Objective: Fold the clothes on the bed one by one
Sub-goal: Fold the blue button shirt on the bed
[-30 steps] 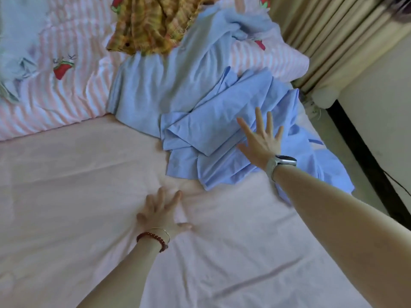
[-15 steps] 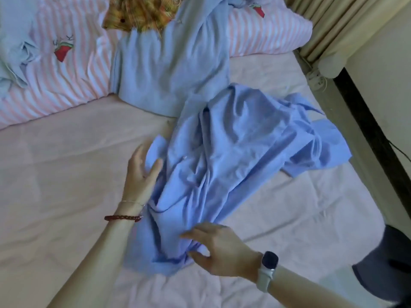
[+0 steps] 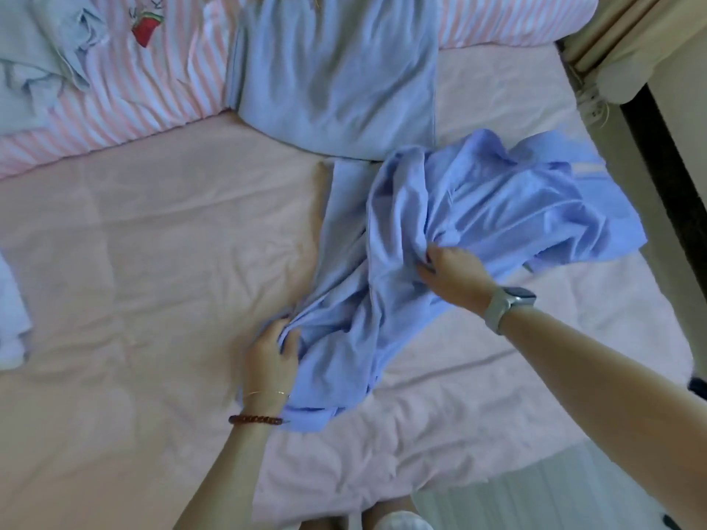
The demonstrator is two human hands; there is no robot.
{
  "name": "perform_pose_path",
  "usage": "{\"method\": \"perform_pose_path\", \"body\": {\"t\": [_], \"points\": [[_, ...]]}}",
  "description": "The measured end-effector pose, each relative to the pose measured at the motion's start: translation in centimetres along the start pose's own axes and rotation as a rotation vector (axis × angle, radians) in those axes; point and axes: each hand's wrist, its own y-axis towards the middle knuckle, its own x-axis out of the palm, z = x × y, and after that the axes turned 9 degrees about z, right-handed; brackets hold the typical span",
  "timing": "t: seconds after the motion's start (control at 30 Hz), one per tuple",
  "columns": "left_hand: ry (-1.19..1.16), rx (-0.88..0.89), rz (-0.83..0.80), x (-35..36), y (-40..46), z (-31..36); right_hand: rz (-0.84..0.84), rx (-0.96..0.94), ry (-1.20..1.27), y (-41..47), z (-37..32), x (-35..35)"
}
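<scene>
No readable text, label, brand or number shows on anything in view.

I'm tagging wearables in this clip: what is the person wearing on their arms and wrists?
Both forearms are bare, with no sleeves. The left wrist carries a dark red beaded bracelet and a thin gold chain bracelet. The right wrist carries a smartwatch with a dark rounded-rectangle face and a pale grey band.

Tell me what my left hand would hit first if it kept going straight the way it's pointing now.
Your left hand already holds the crumpled blue garment, fingers pointing up the bed. Straight on, it would likely push into more of that cloth, then the pale blue garment lying further up; depth is hard to judge.
</scene>
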Motion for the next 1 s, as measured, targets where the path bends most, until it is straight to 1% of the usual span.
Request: {"method": "perform_pose_path", "body": {"t": [0.03,0.07,0.13,0.17,0.2,0.23,0.3,0.33,0.37,0.4,0.43,0.5,0.57,0.6,0.67,0.77,0.83,0.87,0.93,0.97,1.0], "points": [[0.037,-0.083,0.039,-1.0,-0.4,-1.1,-0.097,-0.114,0.012,-2.8,-1.4,1.4],[0.07,-0.129,0.079,-1.8,-0.7,-2.1,-0.186,-0.243,0.073,-5.7,-2.7,2.7],[0.101,-0.169,0.12,-3.1,-1.0,-2.8,-0.343,-0.484,0.186,-11.1,-4.8,3.7],[0.093,-0.17,0.127,-3.6,-1.1,-2.7,-0.335,-0.571,0.227,-13.0,-5.0,4.0],[0.052,-0.145,0.134,-4.0,-1.1,-2.4,-0.235,-0.604,0.289,-13.8,-4.6,4.2],[-0.011,-0.104,0.129,-4.2,-0.9,-1.8,-0.079,-0.594,0.339,-13.8,-4.2,4.0],[-0.131,0.025,0.056,-3.9,-0.4,0.2,0.311,-0.474,0.35,-12.3,-3.3,2.9],[-0.146,0.125,-0.001,-3.2,0.0,1.4,0.46,-0.386,0.28,-10.9,-2.7,2.0],[-0.138,0.228,-0.065,-2.2,0.4,2.6,0.542,-0.294,0.18,-9.5,-2.1,1.1],[-0.124,0.317,-0.133,-0.9,0.6,3.8,0.552,-0.206,0.082,-7.9,-1.5,0.4],[-0.098,0.392,-0.209,0.4,0.6,4.9,0.488,-0.127,0.01,-6.4,-1.0,-0.2],[0.013,0.5,-0.397,2.9,0.4,6.2,0.264,0.015,-0.035,-4.4,0.3,-0.6],[0.159,0.516,-0.593,4.9,-0.3,6.3,0.066,0.145,0.009,-3.7,1.1,0.3],[0.21,0.508,-0.66,5.5,-0.8,6.0,0.003,0.185,0.025,-3.9,1.1,1.0],[0.218,0.466,-0.683,5.5,-1.9,4.8,-0.045,0.224,-0.005,-5.7,0.6,2.9],[0.179,0.367,-0.604,3.5,-4.5,1.5,-0.046,0.215,-0.093,-10.2,-0.6,6.2],[0.193,0.281,-0.58,1.8,-5.8,-0.7,-0.016,0.246,-0.04,-13.5,-1.0,7.7],[0.201,0.237,-0.575,1.0,-6.3,-1.5,0.047,0.297,0.062,-15.0,-1.3,8.1],[0.196,0.189,-0.538,-0.2,-7.2,-2.5,0.277,0.454,0.329,-17.5,-1.7,8.5],[0.185,0.179,-0.511,-0.7,-7.5,-2.6,0.364,0.575,0.433,-18.3,-2.0,8.6],[0.168,0.163,-0.482,-1.1,-7.7,-2.5,0.394,0.696,0.544,-18.7,-2.2,8.7]]}}
